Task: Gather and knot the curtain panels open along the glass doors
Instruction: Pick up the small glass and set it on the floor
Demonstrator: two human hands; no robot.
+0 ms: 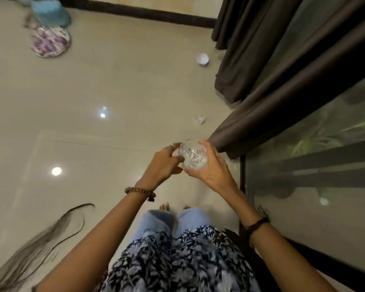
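Note:
Dark brown curtain panels hang along the glass doors (pixel 316 186) on the right. The nearest curtain panel (pixel 268 121) ends just right of my hands; a farther curtain panel (pixel 238 66) hangs beyond it. I hold a clear cut-glass bowl (pixel 193 155) above the floor between both hands. My right hand (pixel 212 167) grips its right side with the fingers curled round the rim. My left hand (pixel 163 165) holds its left side with the fingertips. Neither hand touches a curtain.
On the glossy beige floor stand a small glass piece (pixel 199 119) and a white cup (pixel 202 59) near the curtains. A patterned plate (pixel 50 41) and a blue object (pixel 51 11) lie far left. My legs and bare feet (pixel 173 207) are below.

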